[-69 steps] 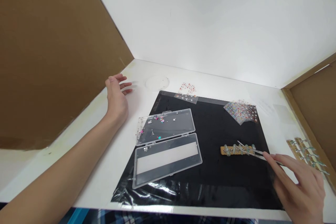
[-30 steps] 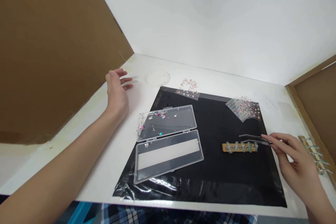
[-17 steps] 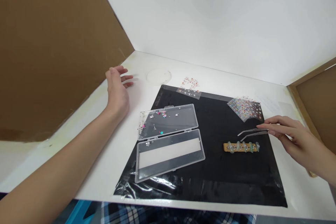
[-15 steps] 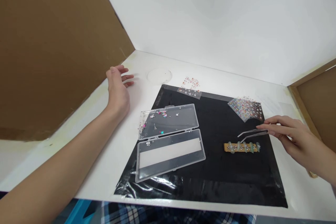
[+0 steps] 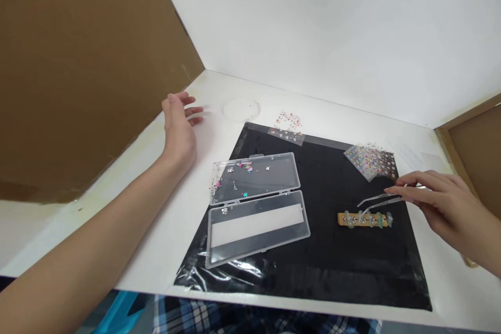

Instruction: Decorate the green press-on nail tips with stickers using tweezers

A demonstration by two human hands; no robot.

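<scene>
Between the fingers of my right hand (image 5: pixel 438 201) is a pair of angled tweezers (image 5: pixel 379 199), tips spread apart. One tip reaches over a small wooden strip (image 5: pixel 341 219) that carries several pale, glossy nail tips (image 5: pixel 379 219) in a row; contact cannot be made out. My left hand (image 5: pixel 179 125) rests on its side on the white table, fingers loosely spread and holding nothing. An opened clear plastic case (image 5: pixel 258 229) lies between the hands, with small gems and charms (image 5: pixel 246 167) in its upper half and a white strip in its lower half.
Beneath the case and wooden strip is a black mat (image 5: pixel 313 271). Sticker sheets lie at its back edge: one with orange dots (image 5: pixel 287 128), one multicoloured (image 5: pixel 370 162). A clear round disc (image 5: pixel 240 109) is behind. Brown board (image 5: pixel 78 73) and white panels enclose the table.
The whole view has shifted slightly, so things appear a little further right. My right hand still holds the tweezers over the wooden strip; my left hand keeps its pose.
</scene>
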